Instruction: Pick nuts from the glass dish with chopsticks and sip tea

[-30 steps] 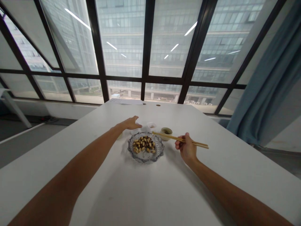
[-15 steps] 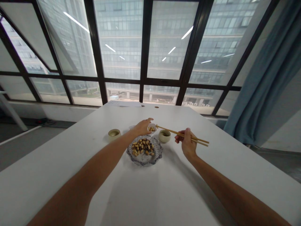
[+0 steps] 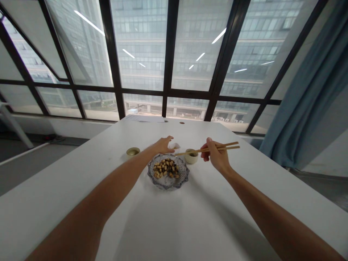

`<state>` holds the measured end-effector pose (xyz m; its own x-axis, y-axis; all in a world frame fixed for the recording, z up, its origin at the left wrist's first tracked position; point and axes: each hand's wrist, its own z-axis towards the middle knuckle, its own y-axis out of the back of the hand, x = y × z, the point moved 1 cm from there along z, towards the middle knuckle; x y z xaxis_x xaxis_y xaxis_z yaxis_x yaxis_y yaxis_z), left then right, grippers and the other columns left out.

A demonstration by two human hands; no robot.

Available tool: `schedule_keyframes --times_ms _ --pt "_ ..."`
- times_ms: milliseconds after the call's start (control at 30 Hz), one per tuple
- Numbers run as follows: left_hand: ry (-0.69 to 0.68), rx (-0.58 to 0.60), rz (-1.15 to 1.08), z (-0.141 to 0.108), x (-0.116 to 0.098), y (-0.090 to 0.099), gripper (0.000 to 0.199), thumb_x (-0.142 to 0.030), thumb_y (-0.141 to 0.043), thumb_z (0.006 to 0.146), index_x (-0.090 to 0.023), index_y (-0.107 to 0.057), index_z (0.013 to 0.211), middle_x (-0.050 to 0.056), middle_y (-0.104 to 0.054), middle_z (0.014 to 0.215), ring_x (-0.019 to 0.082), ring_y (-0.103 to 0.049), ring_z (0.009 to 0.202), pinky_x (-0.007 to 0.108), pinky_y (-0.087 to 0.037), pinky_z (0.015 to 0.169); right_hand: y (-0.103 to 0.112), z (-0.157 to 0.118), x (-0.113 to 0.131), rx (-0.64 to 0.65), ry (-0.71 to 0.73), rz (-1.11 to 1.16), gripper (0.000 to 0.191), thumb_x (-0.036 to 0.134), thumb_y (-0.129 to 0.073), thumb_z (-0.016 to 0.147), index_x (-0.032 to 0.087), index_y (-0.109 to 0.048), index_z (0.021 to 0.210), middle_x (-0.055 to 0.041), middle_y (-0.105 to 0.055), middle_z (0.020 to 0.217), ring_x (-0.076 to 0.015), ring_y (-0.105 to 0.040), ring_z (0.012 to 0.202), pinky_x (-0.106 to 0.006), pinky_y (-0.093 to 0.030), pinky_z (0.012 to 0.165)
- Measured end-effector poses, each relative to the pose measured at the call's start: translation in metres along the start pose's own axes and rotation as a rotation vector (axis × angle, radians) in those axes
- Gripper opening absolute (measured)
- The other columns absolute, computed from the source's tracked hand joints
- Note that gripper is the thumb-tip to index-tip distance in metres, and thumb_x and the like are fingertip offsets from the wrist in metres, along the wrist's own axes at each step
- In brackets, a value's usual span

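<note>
My right hand [image 3: 216, 155] is closed around a pair of wooden chopsticks [image 3: 227, 146], whose tips lie near the back right rim of the glass bowl [image 3: 168, 185]. Peanuts and darker pieces [image 3: 165, 168] lie in that bowl. Behind it is a small white dish [image 3: 175, 145] with a few nuts, partly hidden. My left hand [image 3: 164, 145] is beside this dish, thumb and fingers apart; whether it touches the rim cannot be made out. A pale green cup [image 3: 191, 156] stands between the dish and my right hand, behind the chopsticks.
Another pale green cup [image 3: 133, 152] stands left of my left forearm. Papers [image 3: 144, 119] and a small brown round object [image 3: 182, 123] lie at the far edge of the white table [image 3: 168, 224]. A blue curtain [image 3: 296, 98] hangs at the right.
The chopstick tips have dropped from above the small dish toward the glass bowl's rim, and their rear ends have risen. My left hand has shifted slightly left, its fingers more apart.
</note>
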<state>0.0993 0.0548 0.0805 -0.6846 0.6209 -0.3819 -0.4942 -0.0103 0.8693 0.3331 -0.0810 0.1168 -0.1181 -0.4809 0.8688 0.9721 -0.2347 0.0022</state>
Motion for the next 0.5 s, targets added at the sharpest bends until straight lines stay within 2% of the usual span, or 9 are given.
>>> schedule_keyframes --times_ms 133,200,267,333,500 --pt "-0.046 -0.079 0.084 -0.029 0.017 0.027 0.052 -0.044 -0.065 0.084 -0.016 -0.058 0.127 0.016 -0.066 0.133 0.033 -0.061 0.125 0.047 -0.041 0.111 -0.001 -0.014 0.018 0.347 -0.161 -0.125 0.062 0.073 -0.068 0.076 0.015 -0.066 0.054 -0.0029 -0.056 0.035 -0.0096 -0.044 0.024 -0.018 -0.032 0.025" --pt "-0.033 -0.147 0.126 -0.049 0.030 0.038 0.047 -0.048 -0.060 0.087 -0.018 -0.062 0.123 0.014 -0.067 0.131 0.032 -0.061 0.124 0.048 -0.040 0.112 -0.006 -0.019 0.017 0.421 -0.189 -0.159 0.064 0.076 -0.066 0.075 0.015 -0.066 0.056 -0.0033 -0.058 0.037 -0.0103 -0.047 0.025 -0.018 -0.034 0.026" --pt "0.029 -0.229 0.161 -0.070 0.046 0.045 0.046 -0.052 -0.057 0.088 -0.019 -0.064 0.119 0.012 -0.069 0.128 0.033 -0.061 0.121 0.050 -0.040 0.112 -0.013 -0.021 0.012 0.401 -0.164 -0.155 0.064 0.078 -0.066 0.074 0.015 -0.066 0.059 -0.0040 -0.061 0.040 -0.0109 -0.051 0.028 -0.017 -0.036 0.027" --pt "0.109 -0.304 0.177 -0.088 0.062 0.045 0.045 -0.055 -0.056 0.088 -0.020 -0.065 0.115 0.012 -0.070 0.123 0.033 -0.062 0.118 0.051 -0.042 0.110 -0.018 -0.022 0.005 0.320 -0.122 -0.135 0.064 0.077 -0.068 0.072 0.015 -0.067 0.061 -0.0044 -0.063 0.043 -0.0116 -0.054 0.030 -0.018 -0.038 0.028" --pt "0.236 -0.499 0.090 -0.123 0.089 0.028 0.045 -0.056 -0.057 0.086 -0.022 -0.062 0.114 0.013 -0.068 0.123 0.031 -0.061 0.118 0.048 -0.046 0.107 -0.016 -0.019 -0.001 0.139 -0.038 -0.103 0.063 0.078 -0.068 0.073 0.015 -0.067 0.065 -0.0037 -0.063 0.045 -0.0129 -0.055 0.033 -0.022 -0.044 0.031"
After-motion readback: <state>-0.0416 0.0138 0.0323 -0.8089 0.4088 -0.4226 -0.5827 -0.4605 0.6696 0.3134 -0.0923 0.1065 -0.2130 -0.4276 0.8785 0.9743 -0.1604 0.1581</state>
